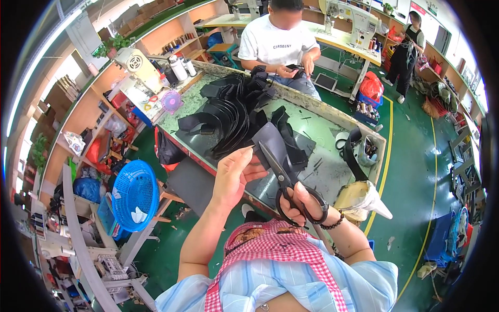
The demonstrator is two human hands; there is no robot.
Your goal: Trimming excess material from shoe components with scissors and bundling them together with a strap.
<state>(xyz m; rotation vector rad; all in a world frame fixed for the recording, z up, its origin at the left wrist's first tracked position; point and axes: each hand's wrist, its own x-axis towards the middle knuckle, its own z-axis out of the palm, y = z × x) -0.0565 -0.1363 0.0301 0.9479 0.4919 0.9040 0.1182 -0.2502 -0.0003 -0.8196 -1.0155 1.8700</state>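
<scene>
My right hand (pixel 300 204) grips a pair of black-handled scissors (pixel 283 177), fingers through the loops and blades pointing up and left. The blades lie along the edge of a flat black leather-like piece (pixel 274 139). At that piece's left edge, my left hand (pixel 236 174) has its thumb and forefinger pinched together, with the other fingers loosely bent. Beyond my hands, a heap of curved black pieces (pixel 228 117) covers much of the worktable (pixel 325 122). Narrow black offcuts lie on the tabletop near the scissors.
Across the table a seated person (pixel 283 44) handles a small black piece. On the table's right stand a tape roll (pixel 341 139) and a clear tub (pixel 368 151) of tools. A blue basket (pixel 136 195) is to my left; a small purple fan (pixel 171 101) stands at the far left corner.
</scene>
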